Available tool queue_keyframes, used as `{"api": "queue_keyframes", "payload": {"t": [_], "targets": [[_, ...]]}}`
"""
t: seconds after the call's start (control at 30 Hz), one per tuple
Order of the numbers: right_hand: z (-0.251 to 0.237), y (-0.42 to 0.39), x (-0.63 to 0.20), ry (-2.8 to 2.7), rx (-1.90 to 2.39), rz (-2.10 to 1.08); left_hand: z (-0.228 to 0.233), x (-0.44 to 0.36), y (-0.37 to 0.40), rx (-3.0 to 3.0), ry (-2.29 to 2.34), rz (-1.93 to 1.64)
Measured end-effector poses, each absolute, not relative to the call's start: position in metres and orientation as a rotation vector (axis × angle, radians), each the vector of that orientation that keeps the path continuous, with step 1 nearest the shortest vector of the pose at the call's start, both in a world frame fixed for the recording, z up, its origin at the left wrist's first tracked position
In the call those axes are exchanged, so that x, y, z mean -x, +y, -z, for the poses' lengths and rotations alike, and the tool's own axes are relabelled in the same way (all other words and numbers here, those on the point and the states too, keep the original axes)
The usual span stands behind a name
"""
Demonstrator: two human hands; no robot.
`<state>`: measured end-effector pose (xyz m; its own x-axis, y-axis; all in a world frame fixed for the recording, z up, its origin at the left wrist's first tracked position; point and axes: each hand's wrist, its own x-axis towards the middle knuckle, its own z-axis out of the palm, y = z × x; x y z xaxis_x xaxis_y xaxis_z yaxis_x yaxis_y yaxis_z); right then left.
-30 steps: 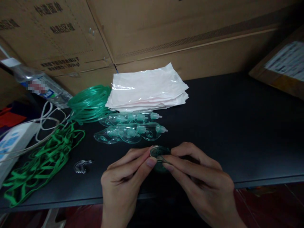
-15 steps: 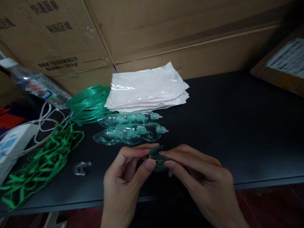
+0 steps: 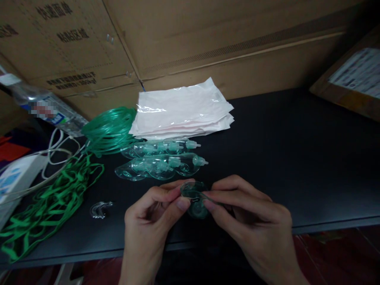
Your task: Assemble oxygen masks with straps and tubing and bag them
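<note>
Head view: we're pinching a clear green mask [image 3: 194, 198] between both hands, left hand [image 3: 151, 221] and right hand [image 3: 252, 221] closed on its rim, just above the worktop [image 3: 297, 158] edge. Keeping grip light, fingertips only; spare masks [image 3: 160, 160] lying just behind.

On the dark table [image 3: 297, 158] ahead of me: stack of white bags [image 3: 181, 109], coil of green tubing [image 3: 108, 128], rows of clear masks [image 3: 160, 160], green straps [image 3: 50, 202], small clear clips [image 3: 99, 209], water bottle [image 3: 44, 107]. Cardboard boxes [image 3: 192, 35] behind.
</note>
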<state>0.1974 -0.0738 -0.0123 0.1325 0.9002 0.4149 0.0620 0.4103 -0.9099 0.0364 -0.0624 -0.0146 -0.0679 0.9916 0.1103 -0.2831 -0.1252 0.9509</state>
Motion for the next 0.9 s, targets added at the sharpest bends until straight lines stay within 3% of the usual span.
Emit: {"api": "queue_keyframes", "payload": {"t": [0.3, 0.9], "targets": [[0.021, -0.081, -0.187, -1.385, 1.004, -0.423, 0.017, -0.039, -0.065, -1.076, 1.054, -1.501], [0.011, -0.07, -0.2, -1.295, 0.899, -1.083, 0.013, -0.041, -0.063, -0.99, 1.058, -1.501]]}}
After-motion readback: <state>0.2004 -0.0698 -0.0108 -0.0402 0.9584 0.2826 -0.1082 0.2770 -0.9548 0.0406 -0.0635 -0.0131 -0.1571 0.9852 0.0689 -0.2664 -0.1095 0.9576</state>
